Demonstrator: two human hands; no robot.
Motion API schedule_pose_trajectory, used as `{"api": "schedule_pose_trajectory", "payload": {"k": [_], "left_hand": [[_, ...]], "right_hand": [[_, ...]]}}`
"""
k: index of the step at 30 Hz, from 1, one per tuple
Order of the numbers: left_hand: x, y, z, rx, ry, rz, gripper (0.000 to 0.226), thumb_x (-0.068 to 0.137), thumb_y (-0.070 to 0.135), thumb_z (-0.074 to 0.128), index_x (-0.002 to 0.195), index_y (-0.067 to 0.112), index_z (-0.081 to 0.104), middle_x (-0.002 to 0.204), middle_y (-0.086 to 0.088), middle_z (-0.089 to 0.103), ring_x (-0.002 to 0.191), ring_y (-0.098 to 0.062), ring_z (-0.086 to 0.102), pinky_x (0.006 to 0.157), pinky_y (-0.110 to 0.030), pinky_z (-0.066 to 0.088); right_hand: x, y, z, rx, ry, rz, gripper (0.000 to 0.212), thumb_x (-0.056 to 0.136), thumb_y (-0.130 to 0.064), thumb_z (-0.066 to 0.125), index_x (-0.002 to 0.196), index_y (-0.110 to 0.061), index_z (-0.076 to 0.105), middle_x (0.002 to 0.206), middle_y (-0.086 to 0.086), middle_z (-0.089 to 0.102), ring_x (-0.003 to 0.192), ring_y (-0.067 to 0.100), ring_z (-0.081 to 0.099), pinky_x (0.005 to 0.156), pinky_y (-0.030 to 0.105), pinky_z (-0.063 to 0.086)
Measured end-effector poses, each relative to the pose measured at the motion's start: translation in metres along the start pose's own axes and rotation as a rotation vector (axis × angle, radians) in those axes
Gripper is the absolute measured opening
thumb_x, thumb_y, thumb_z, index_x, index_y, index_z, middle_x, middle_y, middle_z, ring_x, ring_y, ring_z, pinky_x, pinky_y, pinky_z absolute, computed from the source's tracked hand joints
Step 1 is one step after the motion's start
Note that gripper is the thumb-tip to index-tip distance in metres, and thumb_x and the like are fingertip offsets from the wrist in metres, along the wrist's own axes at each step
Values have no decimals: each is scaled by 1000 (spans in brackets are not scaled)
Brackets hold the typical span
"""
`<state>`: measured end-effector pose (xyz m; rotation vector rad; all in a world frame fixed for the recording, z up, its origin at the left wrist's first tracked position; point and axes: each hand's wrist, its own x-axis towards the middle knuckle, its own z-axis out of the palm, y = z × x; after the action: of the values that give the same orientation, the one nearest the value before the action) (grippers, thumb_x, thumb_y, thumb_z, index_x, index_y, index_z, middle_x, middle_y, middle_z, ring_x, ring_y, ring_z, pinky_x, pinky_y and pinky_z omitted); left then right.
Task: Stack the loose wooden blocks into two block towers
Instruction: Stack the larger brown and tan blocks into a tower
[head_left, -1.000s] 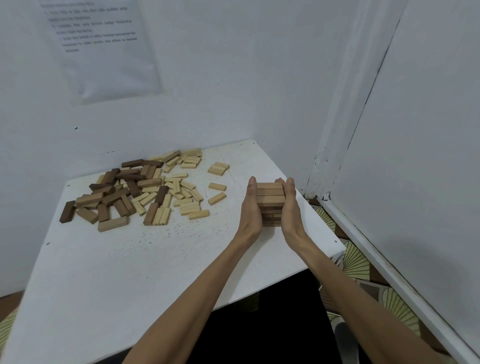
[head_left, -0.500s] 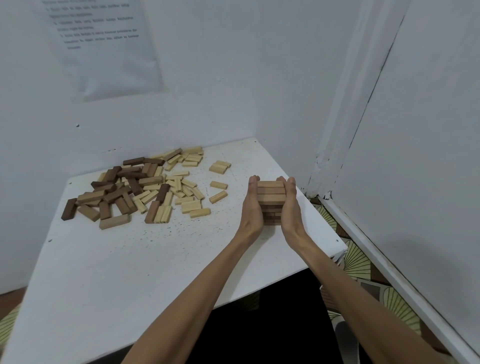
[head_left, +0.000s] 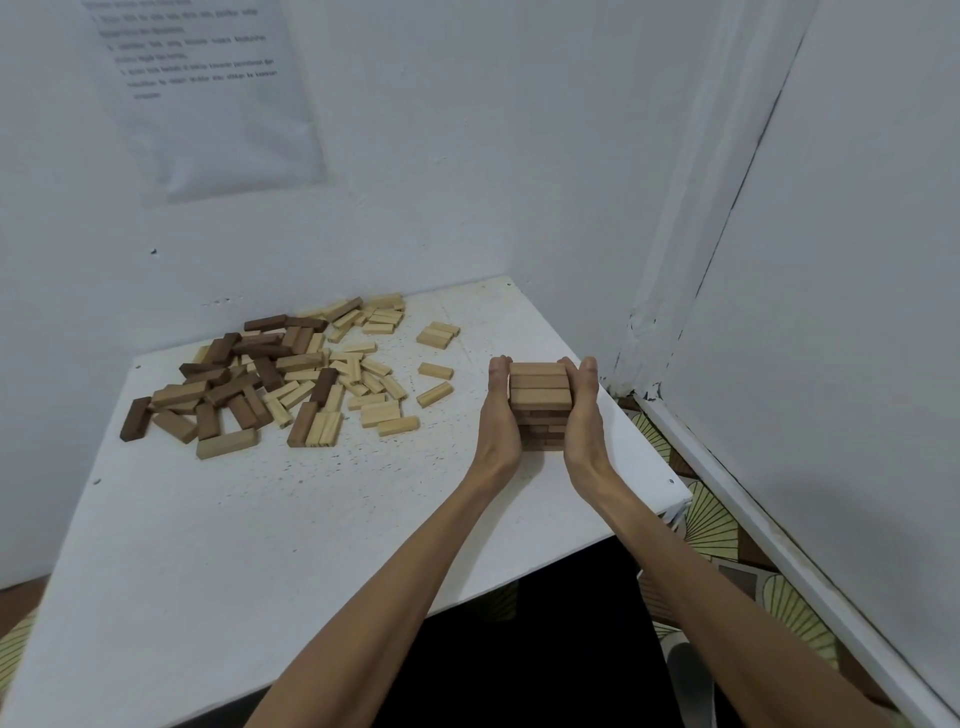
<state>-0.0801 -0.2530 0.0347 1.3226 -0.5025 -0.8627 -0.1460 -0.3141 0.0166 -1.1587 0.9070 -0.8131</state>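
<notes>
A short tower of tan wooden blocks (head_left: 538, 395) stands near the right edge of the white table (head_left: 270, 519). My left hand (head_left: 500, 415) presses flat against its left side with straight fingers. My right hand (head_left: 584, 415) presses flat against its right side in the same way. The tower's lower layers are partly hidden between my palms. A heap of loose blocks (head_left: 270, 374), dark brown and pale, lies at the back left of the table. A few pale loose blocks (head_left: 435, 371) lie between the heap and the tower.
White walls close the table in at the back and right. A printed sheet (head_left: 208, 88) hangs on the back wall. The table's right edge (head_left: 670, 483) runs close to the tower, with patterned floor (head_left: 711, 525) below.
Both hands stay pressed on the tower's sides; the tower and hands have hardly moved. Only the camera view has shifted slightly.
</notes>
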Motion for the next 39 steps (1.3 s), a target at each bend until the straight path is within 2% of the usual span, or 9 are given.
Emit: {"api": "schedule_pose_trajectory", "payload": {"k": [6, 10, 15, 21, 26, 32, 35, 37, 39], "left_hand": [[6, -11, -1, 13, -6, 23, 63, 107, 60, 15, 105, 34, 72, 104, 5, 78, 95, -2, 72, 75, -13, 53], [8, -14, -1, 8, 6, 18, 68, 105, 64, 16, 114, 28, 72, 114, -3, 76, 104, -10, 72, 82, -20, 55], [10, -16, -1, -8, 9, 18, 71, 104, 65, 15, 117, 25, 72, 115, -5, 76, 106, -13, 72, 88, -24, 55], [10, -15, -2, -36, -9, 3, 73, 104, 66, 16, 116, 23, 74, 113, -3, 78, 105, -12, 73, 86, -23, 54], [11, -15, -3, -32, -21, 21, 74, 105, 65, 14, 118, 23, 73, 111, -2, 78, 103, -11, 73, 85, -23, 54], [15, -17, -10, 24, -25, 58, 79, 101, 71, 12, 132, 21, 65, 127, -2, 72, 119, -13, 67, 97, -26, 51], [14, -9, -18, 84, 19, 55, 93, 90, 86, 22, 155, 23, 44, 157, 4, 47, 144, -9, 43, 118, -31, 31], [17, -1, -26, 180, 55, 95, 92, 84, 82, 32, 153, 24, 46, 156, 7, 48, 143, -8, 43, 124, -38, 27], [19, 12, -36, 290, 51, 153, 83, 84, 76, 37, 147, 23, 53, 148, 10, 55, 136, -8, 50, 120, -38, 34]], "right_hand": [[-1, 4, 2, 25, -2, 17, 66, 100, -74, 22, 126, -33, 66, 118, -1, 72, 111, 15, 68, 95, 34, 55], [-2, 9, 3, 33, -17, 29, 76, 97, -78, 23, 129, -25, 68, 116, 2, 74, 110, 16, 70, 96, 35, 56], [-2, 10, 4, 37, -28, 18, 92, 85, -90, 25, 136, -25, 66, 120, 1, 74, 111, 14, 70, 96, 34, 55], [2, 14, 3, 8, -10, 23, 83, 95, -82, 22, 142, -25, 61, 124, 1, 72, 115, 15, 68, 89, 28, 54], [1, 13, 2, 13, -43, 19, 70, 99, -74, 19, 125, -30, 67, 118, -1, 72, 109, 11, 68, 86, 25, 52], [-2, 1, -7, -70, -70, -20, 100, 78, -99, 25, 140, -29, 61, 139, -2, 65, 128, 14, 61, 110, 39, 48], [1, -13, -21, -155, -34, -96, 78, 87, -86, 34, 140, -34, 57, 147, -11, 58, 137, 5, 50, 120, 37, 36], [4, -26, -30, -305, -42, -208, 51, 101, -63, 48, 138, -31, 60, 138, -14, 61, 130, 2, 54, 116, 30, 40], [9, -42, -34, -445, -72, -304, 42, 103, -46, 58, 137, -23, 63, 131, -12, 66, 122, 1, 60, 110, 24, 45]]}}
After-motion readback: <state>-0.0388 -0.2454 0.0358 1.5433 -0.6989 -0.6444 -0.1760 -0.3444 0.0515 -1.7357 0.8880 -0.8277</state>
